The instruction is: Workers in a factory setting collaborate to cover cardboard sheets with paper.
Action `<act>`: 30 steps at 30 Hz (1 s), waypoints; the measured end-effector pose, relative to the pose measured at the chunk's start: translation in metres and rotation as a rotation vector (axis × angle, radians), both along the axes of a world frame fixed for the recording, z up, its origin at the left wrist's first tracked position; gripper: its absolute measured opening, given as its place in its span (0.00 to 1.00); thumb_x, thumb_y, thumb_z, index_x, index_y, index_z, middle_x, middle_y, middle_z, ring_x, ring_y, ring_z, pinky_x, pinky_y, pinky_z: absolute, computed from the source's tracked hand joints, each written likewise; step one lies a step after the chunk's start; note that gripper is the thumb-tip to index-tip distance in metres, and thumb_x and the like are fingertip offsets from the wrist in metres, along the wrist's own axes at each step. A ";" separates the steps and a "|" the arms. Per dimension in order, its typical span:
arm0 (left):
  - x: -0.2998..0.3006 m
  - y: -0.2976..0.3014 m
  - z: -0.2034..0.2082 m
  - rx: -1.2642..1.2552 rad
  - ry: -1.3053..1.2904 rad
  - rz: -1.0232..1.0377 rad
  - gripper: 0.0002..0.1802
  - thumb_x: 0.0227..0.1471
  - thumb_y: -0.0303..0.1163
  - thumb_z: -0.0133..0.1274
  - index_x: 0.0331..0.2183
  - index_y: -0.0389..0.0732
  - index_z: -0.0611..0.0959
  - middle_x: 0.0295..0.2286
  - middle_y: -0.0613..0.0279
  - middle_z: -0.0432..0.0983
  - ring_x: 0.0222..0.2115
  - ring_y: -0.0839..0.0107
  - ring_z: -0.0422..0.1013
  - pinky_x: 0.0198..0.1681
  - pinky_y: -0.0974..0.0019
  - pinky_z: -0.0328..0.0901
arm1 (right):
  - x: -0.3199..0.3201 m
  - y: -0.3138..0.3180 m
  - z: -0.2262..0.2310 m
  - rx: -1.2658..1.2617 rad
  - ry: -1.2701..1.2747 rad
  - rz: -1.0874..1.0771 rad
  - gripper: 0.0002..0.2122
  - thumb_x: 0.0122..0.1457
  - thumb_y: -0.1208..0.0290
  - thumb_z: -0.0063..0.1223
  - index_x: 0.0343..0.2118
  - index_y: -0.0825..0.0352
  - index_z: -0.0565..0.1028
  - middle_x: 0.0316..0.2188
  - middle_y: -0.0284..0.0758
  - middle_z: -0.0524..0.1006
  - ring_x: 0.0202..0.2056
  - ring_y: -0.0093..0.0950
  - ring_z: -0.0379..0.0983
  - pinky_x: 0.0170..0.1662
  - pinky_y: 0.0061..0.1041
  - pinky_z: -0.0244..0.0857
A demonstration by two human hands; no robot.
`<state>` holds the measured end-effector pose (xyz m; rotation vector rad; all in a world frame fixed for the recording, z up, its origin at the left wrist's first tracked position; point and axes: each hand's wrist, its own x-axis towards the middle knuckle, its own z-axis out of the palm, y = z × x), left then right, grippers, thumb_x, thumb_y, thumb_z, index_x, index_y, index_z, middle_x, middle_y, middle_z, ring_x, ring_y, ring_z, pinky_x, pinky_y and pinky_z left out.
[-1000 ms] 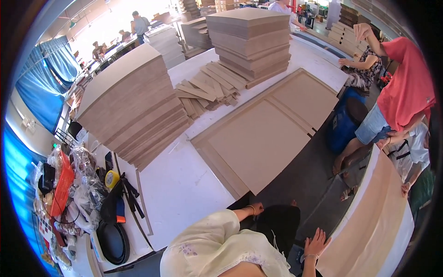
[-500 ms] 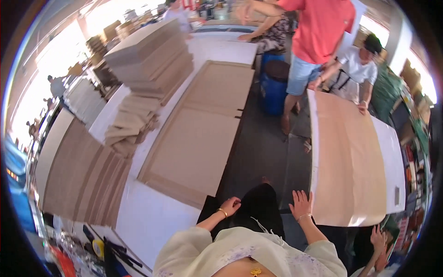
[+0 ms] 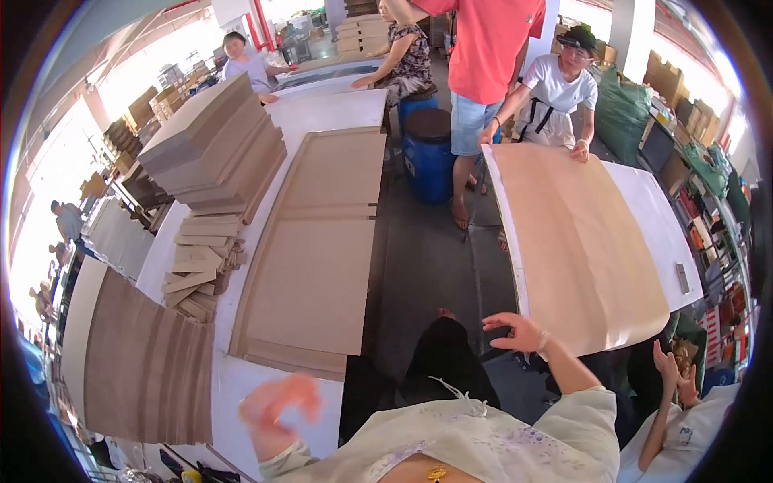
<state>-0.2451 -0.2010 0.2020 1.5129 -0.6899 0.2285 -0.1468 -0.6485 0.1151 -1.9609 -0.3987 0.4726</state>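
My left hand (image 3: 280, 402), smeared by motion, is over the near end of the white table (image 3: 330, 402) on my left. Whether its fingers hold anything does not show. Just beyond it lies a flat sheet of grey-brown cardboard (image 3: 310, 282) with darker border strips and a seam across it. My right hand (image 3: 515, 332) is raised with its fingers apart and nothing in it. It is beside the left edge of a large tan paper sheet (image 3: 576, 241) spread on the right-hand table.
Left of the cardboard stand a tall stack of boards (image 3: 213, 153), loose cardboard strips (image 3: 201, 262) and upright boards (image 3: 145, 362). Blue barrels (image 3: 427, 161) stand in the aisle. A person in white (image 3: 555, 97) holds the tan sheet's far edge. Another person's hands (image 3: 672, 374) are near right.
The view has swung to the right. My left hand has moved from near my lap outward to the left, over the white table. My right hand has lifted and its fingers have curled somewhat.
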 end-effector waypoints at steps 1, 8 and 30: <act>-0.045 -0.015 0.011 -0.059 0.307 0.595 0.20 0.44 0.38 0.49 0.32 0.28 0.73 0.26 0.55 0.72 0.21 0.70 0.68 0.22 0.66 0.64 | -0.003 0.003 0.039 0.167 -0.017 0.096 0.20 0.47 0.70 0.56 0.45 0.66 0.69 0.38 0.37 0.75 0.43 0.29 0.70 0.53 0.31 0.56; -0.028 0.024 0.113 0.198 -0.557 -0.926 0.17 0.50 0.39 0.49 0.43 0.46 0.73 0.36 0.60 0.75 0.32 0.68 0.72 0.44 0.62 0.59 | -0.094 -0.038 0.233 0.352 -0.522 1.234 0.18 0.60 0.62 0.39 0.47 0.70 0.67 0.45 0.44 0.69 0.46 0.35 0.67 0.48 0.34 0.60; -0.048 -0.022 0.142 -0.378 -0.755 -0.935 0.10 0.51 0.32 0.47 0.37 0.41 0.74 0.34 0.55 0.74 0.32 0.60 0.73 0.39 0.61 0.68 | -0.175 0.015 0.282 0.205 -0.526 1.346 0.17 0.52 0.68 0.39 0.46 0.65 0.67 0.22 0.27 0.66 0.23 0.23 0.65 0.21 0.20 0.58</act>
